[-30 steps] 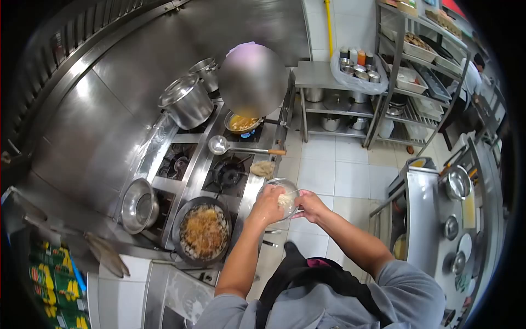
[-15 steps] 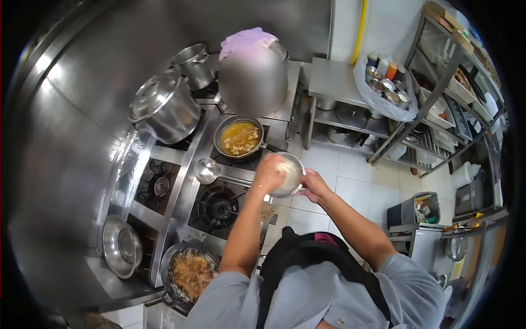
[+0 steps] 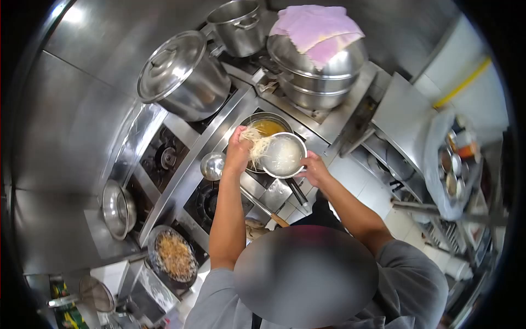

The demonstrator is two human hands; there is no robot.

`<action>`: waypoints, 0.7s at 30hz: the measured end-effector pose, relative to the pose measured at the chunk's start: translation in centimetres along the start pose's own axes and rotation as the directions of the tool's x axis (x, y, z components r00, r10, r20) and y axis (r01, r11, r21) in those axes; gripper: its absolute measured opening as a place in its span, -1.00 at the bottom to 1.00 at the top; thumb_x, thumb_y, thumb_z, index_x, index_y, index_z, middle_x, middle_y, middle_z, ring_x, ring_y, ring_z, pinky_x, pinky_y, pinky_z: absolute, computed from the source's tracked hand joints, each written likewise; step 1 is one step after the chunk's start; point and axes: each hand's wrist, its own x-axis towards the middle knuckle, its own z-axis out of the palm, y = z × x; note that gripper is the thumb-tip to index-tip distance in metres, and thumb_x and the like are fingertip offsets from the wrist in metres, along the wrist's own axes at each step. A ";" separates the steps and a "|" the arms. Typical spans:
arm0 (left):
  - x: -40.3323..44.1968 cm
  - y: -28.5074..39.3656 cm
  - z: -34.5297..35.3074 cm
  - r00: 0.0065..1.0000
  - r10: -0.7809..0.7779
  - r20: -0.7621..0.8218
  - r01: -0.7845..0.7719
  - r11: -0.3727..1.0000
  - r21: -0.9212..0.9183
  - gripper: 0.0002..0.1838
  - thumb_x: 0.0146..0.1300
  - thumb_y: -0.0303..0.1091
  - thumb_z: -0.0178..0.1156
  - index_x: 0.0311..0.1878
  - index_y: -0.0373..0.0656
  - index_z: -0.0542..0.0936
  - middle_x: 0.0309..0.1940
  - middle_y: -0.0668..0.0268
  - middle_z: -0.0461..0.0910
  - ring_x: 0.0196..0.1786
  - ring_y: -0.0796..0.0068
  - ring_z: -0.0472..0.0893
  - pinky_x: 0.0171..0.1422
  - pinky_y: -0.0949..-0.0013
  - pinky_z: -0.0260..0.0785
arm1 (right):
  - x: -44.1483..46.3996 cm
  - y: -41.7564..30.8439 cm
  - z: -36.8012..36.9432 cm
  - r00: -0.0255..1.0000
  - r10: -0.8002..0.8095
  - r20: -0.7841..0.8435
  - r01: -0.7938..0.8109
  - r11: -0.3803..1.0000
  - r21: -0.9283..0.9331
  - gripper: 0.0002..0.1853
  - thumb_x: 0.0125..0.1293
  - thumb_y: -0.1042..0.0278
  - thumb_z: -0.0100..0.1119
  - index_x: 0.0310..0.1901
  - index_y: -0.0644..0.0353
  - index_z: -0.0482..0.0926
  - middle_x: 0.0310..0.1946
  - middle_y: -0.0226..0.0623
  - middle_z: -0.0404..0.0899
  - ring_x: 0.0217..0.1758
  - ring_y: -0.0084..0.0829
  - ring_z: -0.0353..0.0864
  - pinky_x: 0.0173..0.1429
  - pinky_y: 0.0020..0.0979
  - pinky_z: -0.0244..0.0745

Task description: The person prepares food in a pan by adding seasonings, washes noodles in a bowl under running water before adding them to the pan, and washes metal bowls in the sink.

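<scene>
The left hand clutches pale strands over the pan — the bowl, gripped at its rim by the right hand, is held right beside them, presumably to catch drips. The pan's handle points toward the stove's front, likely for easy reach.

Stainless gas range. Standing on it: lidded stockpot, open pot, domed steel vessel, frying pan of yellow liquid, dark wok of browned food. Ladle lies beside the pan, wooden-handled.
</scene>
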 end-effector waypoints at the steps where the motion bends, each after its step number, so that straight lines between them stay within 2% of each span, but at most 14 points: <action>1: 0.7 -0.1 -0.5 0.999 -0.025 -0.027 0.022 0.996 -0.085 -0.62 0.06 -0.67 -0.02 -0.01 -0.18 0.44 -0.23 0.27 0.58 -0.24 0.49 0.59 -0.15 0.44 0.49 | 1.3 -0.9 -1.1 0.999 0.041 0.018 -0.041 0.999 -0.006 -0.62 0.11 0.61 0.08 0.02 0.21 0.49 -0.07 -0.25 0.57 0.00 -0.24 0.62 0.00 0.07 0.67; 3: 2.2 -0.8 -1.2 0.980 -0.068 -0.186 0.043 0.989 -0.139 -0.64 0.09 -0.66 -0.03 -0.01 -0.18 0.44 -0.23 0.24 0.59 -0.26 0.47 0.60 -0.19 0.43 0.50 | 4.0 -2.7 -3.2 0.994 0.097 0.049 -0.091 0.989 -0.114 -0.63 0.14 0.58 0.08 0.04 0.20 0.49 -0.02 -0.18 0.55 0.01 -0.17 0.62 0.00 0.05 0.65; 5: 4.1 -3.8 -3.5 0.936 -0.114 -0.334 0.175 0.971 0.160 -0.64 0.13 -0.66 -0.03 0.01 -0.17 0.45 -0.24 0.23 0.60 -0.24 0.46 0.62 -0.20 0.42 0.50 | 5.9 -4.4 -4.4 0.991 0.125 0.040 -0.117 0.982 -0.150 -0.62 0.13 0.59 0.08 0.03 0.21 0.49 -0.05 -0.19 0.57 -0.03 -0.17 0.65 0.00 0.05 0.67; 6: 4.7 -4.9 -3.8 0.902 -0.155 -0.403 0.270 0.931 0.247 -0.66 0.12 -0.59 0.05 0.01 -0.20 0.50 -0.21 0.15 0.64 -0.19 0.35 0.64 -0.11 0.35 0.51 | 7.0 -4.9 -5.3 0.989 0.139 0.046 -0.129 0.976 -0.175 -0.63 0.12 0.60 0.05 0.01 0.20 0.50 -0.06 -0.22 0.56 -0.02 -0.21 0.63 -0.05 0.04 0.68; 7: 5.4 -7.2 -4.6 0.892 -0.157 -0.423 0.277 0.931 0.239 -0.66 0.12 -0.59 0.05 0.01 -0.20 0.50 -0.21 0.15 0.64 -0.19 0.35 0.64 -0.11 0.35 0.51 | 8.1 -5.2 -6.2 0.987 0.150 0.051 -0.138 0.971 -0.197 -0.63 0.11 0.62 0.03 0.00 0.19 0.51 -0.07 -0.25 0.56 0.00 -0.25 0.62 -0.09 0.03 0.70; 9: 7.0 -14.0 -7.2 0.900 -0.033 -0.434 0.327 0.711 0.623 -0.64 0.08 -0.51 0.15 0.01 -0.22 0.56 -0.15 0.08 0.66 -0.12 0.24 0.65 0.02 0.29 0.49 | 9.7 -5.9 -7.3 0.982 0.175 0.065 -0.156 0.962 -0.225 -0.63 0.11 0.62 0.02 0.00 0.20 0.51 -0.08 -0.25 0.56 0.00 -0.25 0.61 -0.13 0.01 0.72; 10: 7.5 -17.2 -8.5 0.916 -0.041 -0.399 0.285 0.768 0.574 -0.61 0.04 -0.44 0.25 0.01 -0.21 0.60 -0.08 -0.01 0.65 -0.03 0.09 0.64 0.14 0.23 0.46 | 9.9 -6.6 -7.4 0.980 0.180 0.080 -0.159 0.962 -0.220 -0.64 0.11 0.62 0.03 -0.01 0.21 0.51 -0.08 -0.24 0.55 -0.01 -0.25 0.61 -0.12 0.01 0.72; 11: 7.2 -15.4 -6.5 0.912 -0.045 -0.408 0.292 0.770 0.567 -0.61 0.04 -0.44 0.25 0.01 -0.21 0.60 -0.08 -0.01 0.65 -0.03 0.09 0.64 0.14 0.23 0.46 | 10.2 -7.2 -7.7 0.979 0.185 0.090 -0.162 0.963 -0.216 -0.65 0.11 0.63 0.03 -0.02 0.22 0.51 -0.09 -0.24 0.55 -0.01 -0.25 0.61 -0.12 0.01 0.72; 13: 6.6 -11.3 -1.6 0.908 0.124 -0.400 0.367 0.225 0.903 -0.59 0.06 -0.44 0.27 0.05 -0.16 0.60 -0.05 -0.04 0.65 0.02 0.00 0.63 0.16 0.17 0.48 | 10.8 -8.0 -8.0 0.975 0.200 0.101 -0.174 0.960 -0.218 -0.65 0.11 0.63 0.03 -0.02 0.23 0.50 -0.10 -0.24 0.54 -0.02 -0.24 0.62 -0.11 0.01 0.72; 14: 6.7 -9.6 0.6 0.907 0.117 -0.404 0.371 0.232 0.899 -0.59 0.06 -0.44 0.27 0.05 -0.16 0.60 -0.05 -0.04 0.65 0.02 0.00 0.63 0.16 0.17 0.48 | 11.1 -8.3 -8.1 0.972 0.203 0.116 -0.176 0.962 -0.209 -0.66 0.11 0.63 0.03 -0.03 0.25 0.50 -0.11 -0.24 0.54 -0.03 -0.24 0.62 -0.10 0.02 0.72; 17: 7.3 -6.0 5.3 0.992 0.070 -0.102 0.047 0.547 0.836 -0.63 0.08 -0.46 0.32 0.02 -0.12 0.66 -0.01 0.02 0.62 0.03 -0.02 0.63 0.18 0.17 0.49 | 12.1 -8.2 -8.3 0.963 0.217 0.161 -0.179 0.958 -0.224 -0.69 0.11 0.63 0.04 -0.07 0.23 0.50 -0.15 -0.28 0.53 -0.11 -0.26 0.62 -0.10 0.02 0.72; 18: 7.9 -7.1 5.7 0.992 0.063 0.113 -0.129 0.397 0.909 -0.58 0.06 -0.43 0.35 0.06 -0.11 0.63 0.02 0.05 0.61 0.07 0.02 0.62 0.21 0.09 0.47 | 12.0 -8.2 -8.0 0.957 0.223 0.184 -0.181 0.958 -0.223 -0.70 0.11 0.63 0.05 -0.09 0.21 0.50 -0.19 -0.30 0.53 -0.16 -0.28 0.62 -0.11 0.01 0.72; 20: 7.9 -6.0 9.8 0.970 -0.029 0.243 -0.231 0.223 0.947 -0.39 -0.03 -0.42 0.40 0.19 -0.05 0.54 0.05 0.00 0.56 0.10 0.01 0.60 0.21 0.09 0.47 | 12.0 -8.1 -7.4 0.949 0.250 0.193 -0.204 0.952 -0.228 -0.70 0.10 0.62 0.06 -0.10 0.19 0.51 -0.21 -0.31 0.53 -0.18 -0.29 0.62 -0.13 0.00 0.72; 21: 7.8 -6.3 10.9 0.971 -0.024 0.238 -0.228 0.215 0.950 -0.39 -0.03 -0.42 0.40 0.19 -0.05 0.54 0.05 0.00 0.56 0.10 0.01 0.60 0.21 0.09 0.47 | 12.1 -8.1 -7.1 0.944 0.268 0.194 -0.222 0.948 -0.230 -0.71 0.09 0.62 0.06 -0.10 0.18 0.51 -0.22 -0.32 0.53 -0.20 -0.31 0.61 -0.16 -0.02 0.73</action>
